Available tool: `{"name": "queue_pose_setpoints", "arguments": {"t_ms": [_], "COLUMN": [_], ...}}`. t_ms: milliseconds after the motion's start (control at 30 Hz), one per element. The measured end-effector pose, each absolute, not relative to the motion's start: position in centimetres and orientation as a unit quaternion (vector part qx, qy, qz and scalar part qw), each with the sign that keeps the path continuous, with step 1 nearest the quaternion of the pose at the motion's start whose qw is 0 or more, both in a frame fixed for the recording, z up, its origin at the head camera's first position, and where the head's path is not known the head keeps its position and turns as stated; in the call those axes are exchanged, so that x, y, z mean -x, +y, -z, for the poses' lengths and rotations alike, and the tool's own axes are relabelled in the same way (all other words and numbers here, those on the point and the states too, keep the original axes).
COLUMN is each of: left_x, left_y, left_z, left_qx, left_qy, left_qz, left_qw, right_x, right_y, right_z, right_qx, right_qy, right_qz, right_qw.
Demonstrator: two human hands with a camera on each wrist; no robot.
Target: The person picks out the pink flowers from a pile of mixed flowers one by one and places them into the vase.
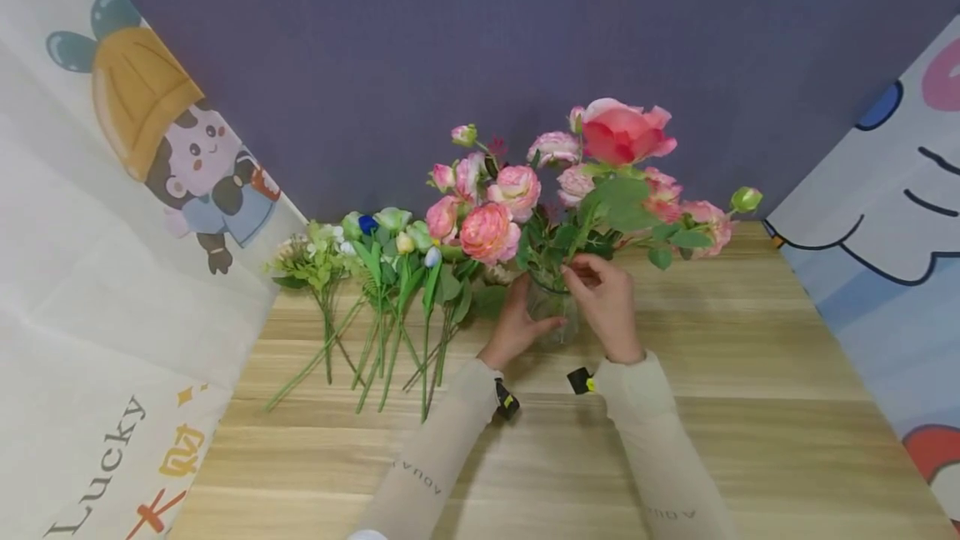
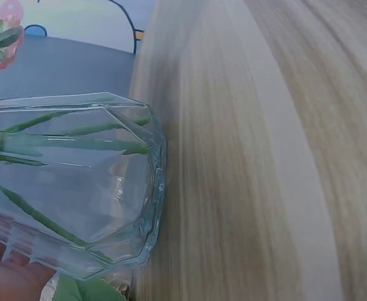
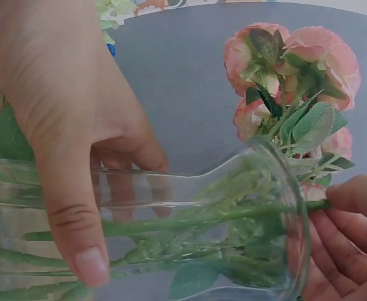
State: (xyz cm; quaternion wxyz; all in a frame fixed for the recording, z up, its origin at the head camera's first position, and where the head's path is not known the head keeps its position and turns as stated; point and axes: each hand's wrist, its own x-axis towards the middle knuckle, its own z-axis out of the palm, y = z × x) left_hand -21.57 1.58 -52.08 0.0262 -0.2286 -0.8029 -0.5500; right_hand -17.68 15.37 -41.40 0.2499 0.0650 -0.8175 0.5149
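Glass vase (image 1: 553,307) stood upright on the wooden bench (image 1: 735,373), packed with pink roses (image 1: 626,133). Left hand (image 1: 516,325) wrapped round the vase body, thumb curled across the glass. Right hand (image 1: 606,294) at the rim, fingertips pinching a green stem (image 3: 196,221) just at the mouth. Best done, judging by this, with the vase held firm and the stem eased down gently among the others. Loose flowers (image 1: 375,273) lay on the bench to the left, just beside the vase.
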Motion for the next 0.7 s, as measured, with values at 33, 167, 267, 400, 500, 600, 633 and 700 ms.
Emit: {"name": "queue_pose_setpoints", "arguments": {"t_ms": [33,167,267,400,500,600,633,700], "left_x": [21.61,21.72,21.77,21.87,21.95,21.90,21.90,21.87], "left_y": [1.56,1.51,1.47,1.47,1.51,1.52,1.51,1.47], "left_z": [52.10,52.16,52.24,52.43,52.56,52.63,52.65,52.66], "left_qx": [0.230,0.235,0.238,0.241,0.245,0.246,0.246,0.247], "left_qy": [-0.803,-0.801,-0.803,-0.803,-0.803,-0.802,-0.803,-0.802], "left_qz": [0.549,0.549,0.546,0.543,0.541,0.542,0.541,0.542], "left_qw": [0.028,0.031,0.035,0.040,0.045,0.048,0.050,0.051], "right_x": [17.70,17.75,17.80,17.87,17.87,17.87,17.85,17.86], "right_y": [15.38,15.33,15.23,15.06,14.94,14.83,14.80,14.73], "right_z": [41.38,41.36,41.38,41.36,41.32,41.22,41.15,41.02], "right_qx": [-0.068,-0.077,-0.082,-0.086,-0.090,-0.090,-0.090,-0.091], "right_qy": [-0.824,-0.841,-0.844,-0.841,-0.839,-0.836,-0.835,-0.834], "right_qz": [-0.504,-0.474,-0.468,-0.475,-0.481,-0.486,-0.487,-0.486], "right_qw": [0.250,0.250,0.250,0.244,0.238,0.239,0.241,0.246]}}
